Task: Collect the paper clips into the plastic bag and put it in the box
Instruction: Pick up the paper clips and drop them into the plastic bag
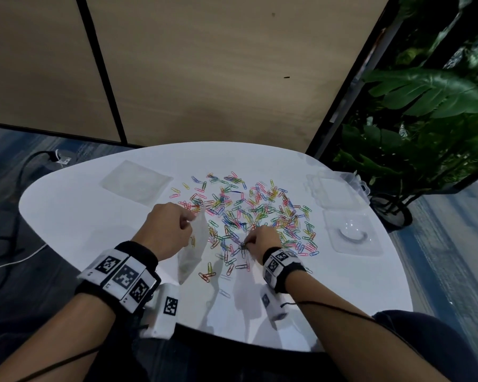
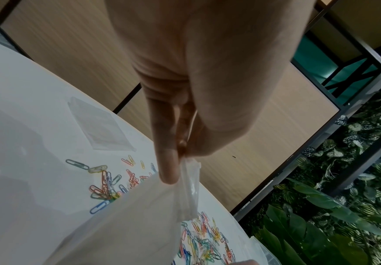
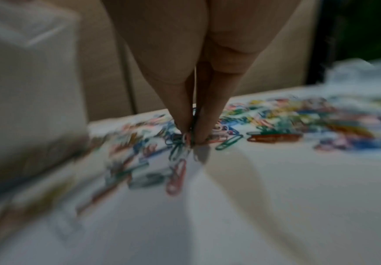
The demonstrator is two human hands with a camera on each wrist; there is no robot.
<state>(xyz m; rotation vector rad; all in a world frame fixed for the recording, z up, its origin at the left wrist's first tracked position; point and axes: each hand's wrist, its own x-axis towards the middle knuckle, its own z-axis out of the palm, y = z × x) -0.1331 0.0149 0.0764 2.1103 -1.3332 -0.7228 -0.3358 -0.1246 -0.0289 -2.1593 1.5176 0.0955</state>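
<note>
Several coloured paper clips point(image 1: 248, 210) lie scattered over the middle of the white table point(image 1: 94, 238). My left hand point(image 1: 167, 230) pinches the top edge of a clear plastic bag point(image 1: 193, 249), which hangs down to the table; the left wrist view shows the bag point(image 2: 139, 215) held between thumb and forefinger. My right hand point(image 1: 255, 242) pinches a small bunch of paper clips point(image 3: 181, 141) just above the table, near the front of the pile. A clear plastic box point(image 1: 352, 232) stands open at the right, its lid point(image 1: 334, 191) behind it.
A flat stack of clear bags point(image 1: 137, 181) lies at the table's back left. Green plants point(image 1: 425, 111) stand beyond the right edge. A wood panel wall point(image 1: 204, 64) rises behind the table. Cables point(image 1: 17, 257) run on the floor at left.
</note>
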